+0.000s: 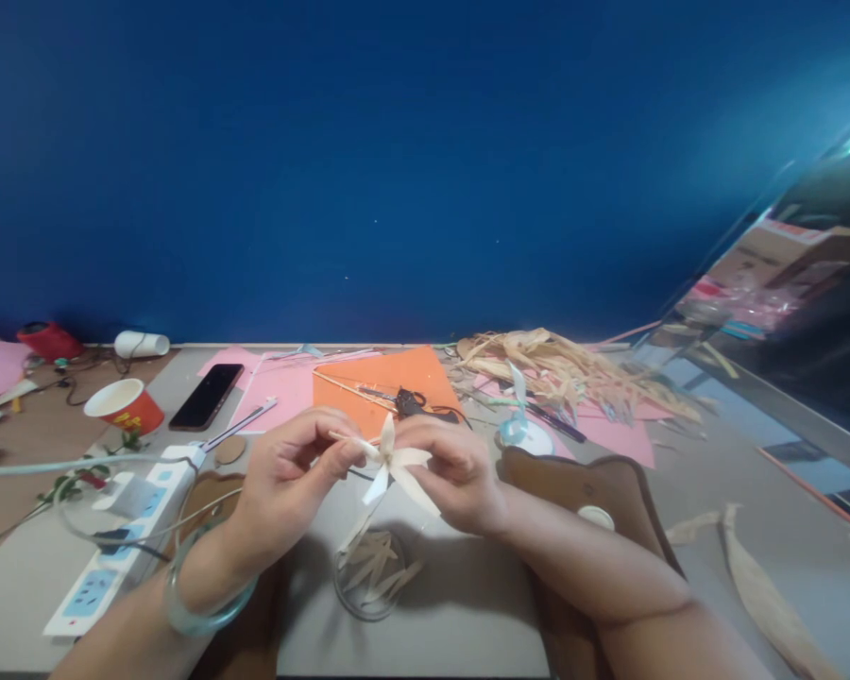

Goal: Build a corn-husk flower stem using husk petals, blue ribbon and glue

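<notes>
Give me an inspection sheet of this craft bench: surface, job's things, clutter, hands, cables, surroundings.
Surface: grey table, partly covered by orange paper and pink paper.
Job's things: pale straw flower pinched between both hands; clear cup holding straw strips below it.
Clutter: straw pile, red paper cup, black phone, brown pouch, loose husk strips.
Hands: left hand and right hand both closed on the flower; a bangle on the left wrist.
Cables: white power strip with a plug in it; thin wires at far left.
Surroundings: blue wall behind; shelving at right, blurred.
</notes>
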### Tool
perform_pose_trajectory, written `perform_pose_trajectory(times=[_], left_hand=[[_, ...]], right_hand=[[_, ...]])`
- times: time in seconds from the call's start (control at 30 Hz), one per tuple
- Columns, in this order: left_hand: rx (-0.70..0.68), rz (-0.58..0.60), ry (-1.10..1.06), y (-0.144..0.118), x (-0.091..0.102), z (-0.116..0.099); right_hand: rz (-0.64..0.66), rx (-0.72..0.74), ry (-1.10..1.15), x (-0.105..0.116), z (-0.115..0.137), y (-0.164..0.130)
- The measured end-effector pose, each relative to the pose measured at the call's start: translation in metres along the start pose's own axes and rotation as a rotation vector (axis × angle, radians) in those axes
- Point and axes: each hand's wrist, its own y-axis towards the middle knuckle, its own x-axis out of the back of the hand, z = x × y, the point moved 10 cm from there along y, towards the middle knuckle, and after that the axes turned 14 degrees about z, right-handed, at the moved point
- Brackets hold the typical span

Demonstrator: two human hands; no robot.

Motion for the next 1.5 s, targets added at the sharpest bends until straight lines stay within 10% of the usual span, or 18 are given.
perform_pose_trajectory(times=[0.57,1.5], left_hand=[[0.022,0.089,-0.085,0.007,-0.009,0.020],[-0.020,-0.100,-0.073,0.002,-0.008,0.020]], right_hand=[[-0.075,-0.046,-0.001,0.009,-0.004,-0.001],[-0.046,-0.195,0.233,-0.002,-0.022,-0.005]])
